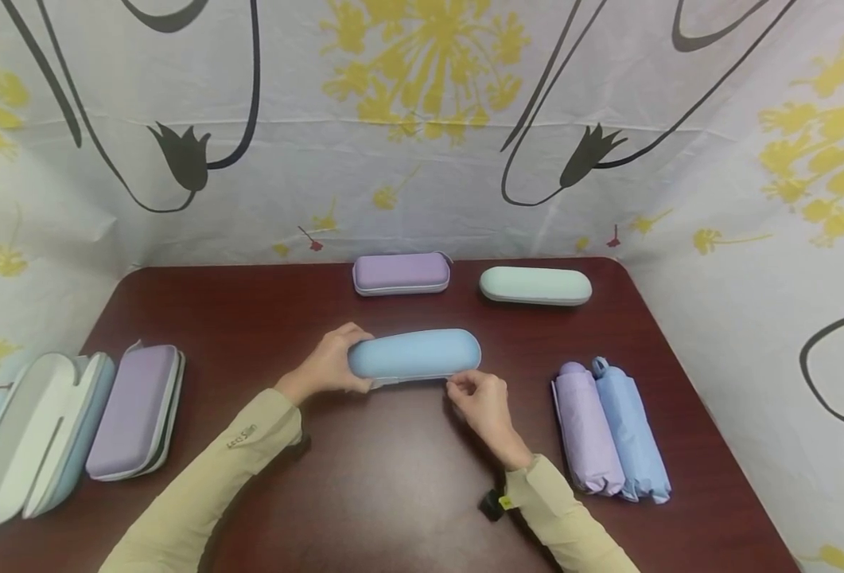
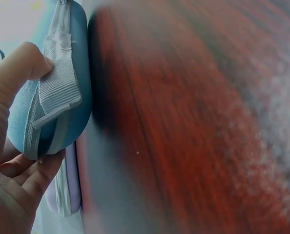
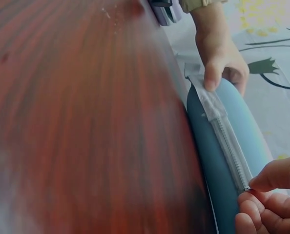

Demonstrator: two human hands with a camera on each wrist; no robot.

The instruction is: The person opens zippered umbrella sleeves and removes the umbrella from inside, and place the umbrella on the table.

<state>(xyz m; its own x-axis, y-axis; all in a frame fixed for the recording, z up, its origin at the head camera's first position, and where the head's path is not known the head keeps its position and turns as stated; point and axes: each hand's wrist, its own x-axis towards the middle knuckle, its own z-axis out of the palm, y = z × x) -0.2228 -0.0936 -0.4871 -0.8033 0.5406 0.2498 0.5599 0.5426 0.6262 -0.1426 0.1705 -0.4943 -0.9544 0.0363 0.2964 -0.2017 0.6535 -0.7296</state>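
A light blue zip case (image 1: 414, 354), long with rounded ends, lies crosswise in the middle of the table. My left hand (image 1: 332, 360) grips its left end, the thumb on the pale fabric tab (image 2: 59, 80) and the fingers around the far side. At the front edge, toward the right end, my right hand (image 1: 480, 398) pinches the zipper pull between thumb and forefinger. A grey zipper (image 3: 229, 148) runs between the tab and those fingertips. Along the stretch that shows, the zipper is closed; by the tab the end of the case gapes a little.
Behind stand a purple case (image 1: 402, 273) and a mint case (image 1: 536, 286). To the left are another purple case (image 1: 135, 410) and an opened blue case (image 1: 45, 438) with a pale lining. Two folded umbrellas, purple (image 1: 586, 430) and blue (image 1: 632, 434), lie on the right.
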